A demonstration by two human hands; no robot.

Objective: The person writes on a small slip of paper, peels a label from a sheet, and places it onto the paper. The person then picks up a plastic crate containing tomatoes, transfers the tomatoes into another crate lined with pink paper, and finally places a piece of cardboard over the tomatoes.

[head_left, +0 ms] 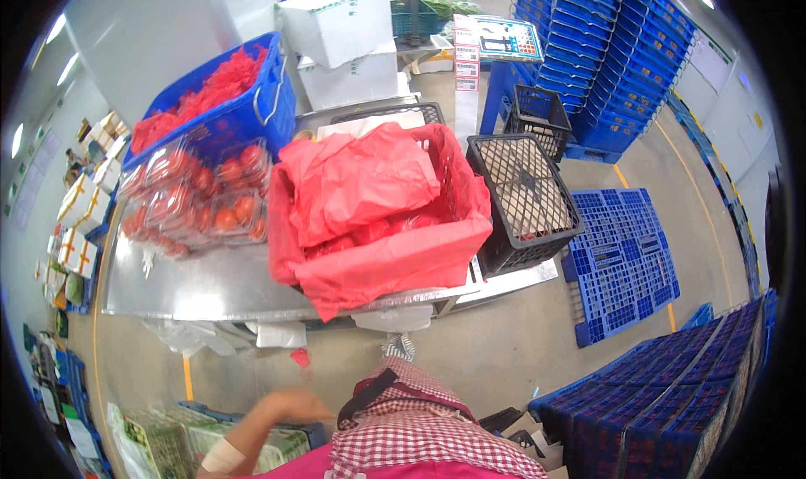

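Note:
My left hand (300, 407) is low in front of my checked apron, away from the table. It is smeared by motion, so its fingers cannot be made out, and nothing shows in it. My right hand is out of view. Ahead on the metal table (201, 290) stands a crate lined with red plastic sheet (357, 172); a few tomatoes (416, 221) show under the folded sheet. To its left are stacked clear boxes of tomatoes (227, 219). Behind those, a blue crate (273, 101) holds crumpled red plastic (218, 84).
Right of the lined crate stands a black crate (525, 193). A scale display (508, 38) rises behind it. White foam boxes (340, 26) are stacked at the back. Blue crates (588, 51) tower at the back right; a blue pallet (621, 261) lies on the floor. Wrapped dark-blue crates (655, 395) stand nearer.

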